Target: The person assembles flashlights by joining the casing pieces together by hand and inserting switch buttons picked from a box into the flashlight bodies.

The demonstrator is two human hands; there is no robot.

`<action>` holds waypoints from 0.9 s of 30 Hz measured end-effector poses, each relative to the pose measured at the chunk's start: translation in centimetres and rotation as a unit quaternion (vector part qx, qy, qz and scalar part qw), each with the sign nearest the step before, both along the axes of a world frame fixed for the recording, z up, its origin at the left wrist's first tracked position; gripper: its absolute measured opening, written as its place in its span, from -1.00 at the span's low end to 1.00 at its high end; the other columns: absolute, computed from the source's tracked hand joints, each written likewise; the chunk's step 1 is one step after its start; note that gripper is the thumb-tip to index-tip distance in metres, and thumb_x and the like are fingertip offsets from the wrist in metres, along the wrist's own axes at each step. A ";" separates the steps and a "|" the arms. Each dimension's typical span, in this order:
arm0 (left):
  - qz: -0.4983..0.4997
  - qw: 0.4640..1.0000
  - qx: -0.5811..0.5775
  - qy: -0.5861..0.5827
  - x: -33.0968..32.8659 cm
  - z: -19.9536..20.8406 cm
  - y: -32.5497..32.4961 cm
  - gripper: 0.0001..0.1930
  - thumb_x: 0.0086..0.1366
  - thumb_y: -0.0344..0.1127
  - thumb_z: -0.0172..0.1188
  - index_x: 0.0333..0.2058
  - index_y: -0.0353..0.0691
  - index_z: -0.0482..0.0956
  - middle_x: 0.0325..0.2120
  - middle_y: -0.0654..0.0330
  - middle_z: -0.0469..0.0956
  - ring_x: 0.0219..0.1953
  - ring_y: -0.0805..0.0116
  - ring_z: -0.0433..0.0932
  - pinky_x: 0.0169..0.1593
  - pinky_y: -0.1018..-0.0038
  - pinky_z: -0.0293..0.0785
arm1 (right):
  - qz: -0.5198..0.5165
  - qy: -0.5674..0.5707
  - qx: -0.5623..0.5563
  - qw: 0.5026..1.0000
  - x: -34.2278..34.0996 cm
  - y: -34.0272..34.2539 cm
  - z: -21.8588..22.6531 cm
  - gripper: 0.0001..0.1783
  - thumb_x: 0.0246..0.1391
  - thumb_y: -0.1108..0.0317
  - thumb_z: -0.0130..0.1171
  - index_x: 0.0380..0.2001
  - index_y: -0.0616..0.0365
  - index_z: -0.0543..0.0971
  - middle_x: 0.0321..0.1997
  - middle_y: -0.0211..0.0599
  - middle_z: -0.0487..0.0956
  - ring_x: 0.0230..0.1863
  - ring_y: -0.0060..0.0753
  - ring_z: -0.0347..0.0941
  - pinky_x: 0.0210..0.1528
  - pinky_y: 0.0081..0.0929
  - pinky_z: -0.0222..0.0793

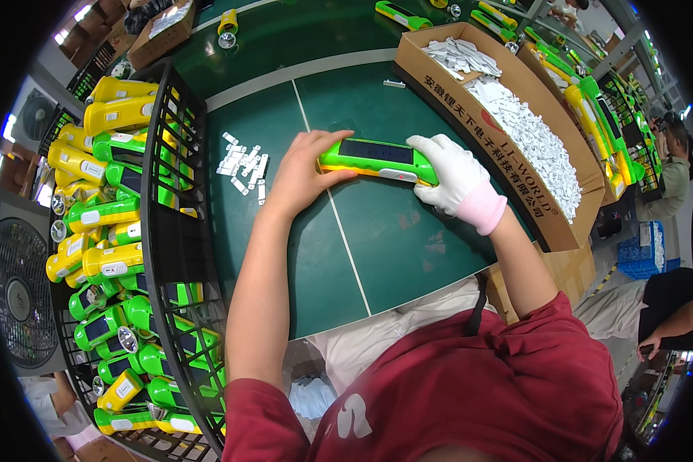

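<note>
Between my two hands lies a green and yellow flashlight (pixel 379 159), held sideways just over the green tabletop (pixel 316 269). A dark solar panel shows on its upper side, and a pale switch strip faces me. My bare left hand (pixel 309 167) grips its left end, thumb below and fingers above. At the right end my right hand (pixel 456 175), in a white glove with a pink cuff, is closed round it. Left of my left hand, a loose group of small white plastic pieces (pixel 242 165) is scattered on the table.
A black crate (pixel 179 231) heaped with similar flashlights stands at the left. To the right sits a long cardboard box (pixel 485 127) full of white pieces. Another flashlight (pixel 227 29) lies on the belt beyond. A fan (pixel 19 296) is at far left; other people work nearby.
</note>
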State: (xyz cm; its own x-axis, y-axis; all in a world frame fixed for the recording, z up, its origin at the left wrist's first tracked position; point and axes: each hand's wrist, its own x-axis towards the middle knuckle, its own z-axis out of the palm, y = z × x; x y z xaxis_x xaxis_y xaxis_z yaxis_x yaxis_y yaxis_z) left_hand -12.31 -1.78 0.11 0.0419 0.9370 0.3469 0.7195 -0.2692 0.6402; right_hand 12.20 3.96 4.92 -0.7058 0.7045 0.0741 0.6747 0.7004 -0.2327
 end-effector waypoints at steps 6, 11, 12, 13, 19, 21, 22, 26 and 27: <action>0.002 1.000 0.001 -0.006 -0.2 0.1 -0.2 -0.44 -0.08 -0.19 0.36 -0.02 -0.03 0.48 -0.20 0.19 0.48 -0.09 0.22 0.38 0.04 0.39 0.29 | -0.078 0.136 0.154 0.976 0.3 -1.8 -1.2 -0.25 -0.32 0.39 0.27 0.06 0.10 0.27 -0.15 -0.10 0.36 -0.12 -0.01 0.37 -0.11 -0.24 0.36; 0.007 1.000 0.007 -0.014 0.0 0.0 0.0 -0.50 -0.06 -0.23 0.35 -0.07 -0.07 0.50 -0.23 0.18 0.49 -0.11 0.20 0.37 0.02 0.38 0.31 | -0.141 0.185 0.205 0.951 0.5 -3.0 -4.1 -0.28 -0.31 0.47 0.27 0.04 0.15 0.29 -0.24 -0.16 0.46 -0.27 -0.11 0.43 -0.23 -0.33 0.38; 0.005 1.000 0.006 -0.014 0.0 -0.1 0.1 -0.50 -0.06 -0.23 0.35 -0.07 -0.07 0.50 -0.23 0.18 0.49 -0.11 0.20 0.37 0.02 0.38 0.31 | -0.143 0.184 0.205 0.951 0.7 -3.0 -4.1 -0.28 -0.31 0.47 0.27 0.04 0.15 0.29 -0.24 -0.16 0.46 -0.27 -0.11 0.43 -0.23 -0.33 0.38; 0.003 1.000 0.005 -0.022 -0.1 -0.2 0.1 -0.51 -0.05 -0.24 0.34 -0.07 -0.08 0.50 -0.23 0.18 0.49 -0.10 0.19 0.37 0.03 0.38 0.31 | -0.134 0.221 0.145 0.955 1.0 -2.9 -4.2 -0.31 -0.28 0.47 0.27 0.04 0.15 0.30 -0.35 -0.16 0.48 -0.35 -0.09 0.46 -0.29 -0.31 0.39; -0.007 0.999 -0.010 -0.032 -0.4 0.0 0.1 -0.55 0.02 -0.27 0.28 -0.06 -0.16 0.49 -0.18 0.17 0.51 -0.08 0.21 0.38 0.05 0.39 0.28 | -0.031 0.221 0.073 0.972 2.7 -1.2 -2.6 -0.54 -0.03 0.39 0.14 0.00 0.08 0.35 -0.45 -0.10 0.55 -0.43 -0.05 0.50 -0.38 -0.27 0.40; -0.008 0.999 -0.016 -0.037 -0.5 0.1 0.0 -0.55 0.03 -0.28 0.27 -0.05 -0.17 0.49 -0.17 0.17 0.51 -0.07 0.21 0.38 0.06 0.39 0.28 | -0.016 0.204 0.042 0.978 2.8 -0.4 -1.3 -0.54 -0.03 0.39 0.14 0.00 0.08 0.35 -0.44 -0.08 0.55 -0.42 -0.04 0.50 -0.38 -0.27 0.40; -0.009 0.999 -0.023 -0.048 -0.4 0.1 0.1 -0.56 0.03 -0.29 0.27 -0.05 -0.18 0.49 -0.16 0.17 0.51 -0.06 0.22 0.38 0.07 0.39 0.27 | -0.004 0.185 0.014 0.983 3.0 0.0 -0.9 -0.55 -0.02 0.39 0.13 0.00 0.08 0.35 -0.43 -0.06 0.55 -0.40 -0.02 0.50 -0.37 -0.27 0.41; -0.011 0.997 -0.038 -0.063 -0.4 0.1 0.2 -0.56 0.04 -0.28 0.26 -0.05 -0.18 0.49 -0.14 0.16 0.50 -0.04 0.23 0.38 0.09 0.41 0.26 | -0.009 0.269 -0.132 0.954 3.2 1.2 -1.2 -0.55 -0.01 0.45 0.09 0.01 0.11 0.33 -0.43 -0.20 0.56 -0.45 -0.29 0.49 -0.30 -0.45 0.38; -0.011 0.997 -0.038 -0.063 -0.4 0.1 0.2 -0.56 0.04 -0.28 0.26 -0.05 -0.18 0.49 -0.14 0.16 0.50 -0.04 0.23 0.38 0.09 0.41 0.26 | -0.033 0.264 -0.166 0.950 3.3 1.0 -0.9 -0.56 -0.01 0.47 0.07 0.00 0.13 0.32 -0.45 -0.29 0.54 -0.50 -0.47 0.41 -0.31 -0.54 0.35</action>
